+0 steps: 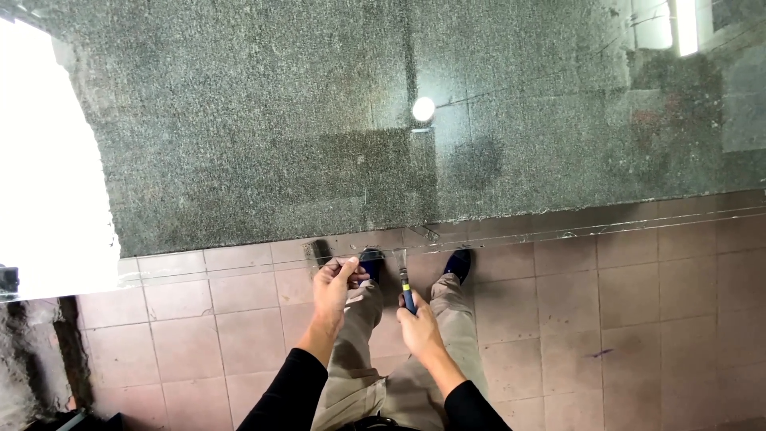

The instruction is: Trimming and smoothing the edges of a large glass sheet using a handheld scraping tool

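Granite, dark and speckled, fills the upper part of my view: a slab (263, 128) whose near edge runs just beyond both sets of fingers. At far left, well away from them, there is a blown-out white patch, with rough dark ground below it.

My left hand (335, 287) comes next, in a black sleeve. Its fingers (345, 270) are curled narrow around something small and dark; I cannot tell what it is. Just left of and beyond these fingers, a short dark strip (319, 251) lies against the slab's edge.

To the right, my right hand (418, 327) has its fingers wrapped tight around the blue handle of a scraper (406, 289). The thin tool points away from me, its tip reaching the slab's edge between the two hands.

Under and behind the fingers I see beige trousers and two dark shoes (458, 263) on a floor (638, 319) of pinkish tiles, which stretches off to the right. A round bright reflection (424, 108) sits on the slab, well beyond the right fingers.
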